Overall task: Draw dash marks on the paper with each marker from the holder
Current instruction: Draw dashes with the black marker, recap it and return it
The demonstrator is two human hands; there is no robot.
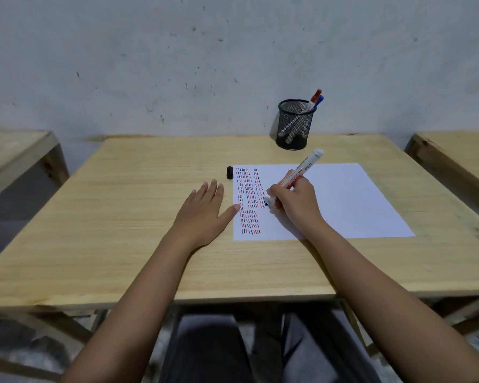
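Note:
A white sheet of paper (pixel 343 200) lies on the wooden table, its left part filled with rows of black and red dash marks (pixel 248 200). My right hand (pixel 296 203) grips a white marker (pixel 302 172) with a black tip, and the tip touches the paper beside the dashes. My left hand (pixel 205 208) rests flat on the table, fingers spread, thumb at the paper's left edge. The marker's black cap (pixel 229 173) lies near the paper's top left corner. A black mesh holder (pixel 295 125) at the back holds a red-capped marker (pixel 314 99) and a blue-capped marker (pixel 319 100).
The wooden table (pixel 122 217) stands against a grey wall. Another wooden table (pixel 14 150) is at the left and one more (pixel 459 153) at the right. My legs show below the table's front edge.

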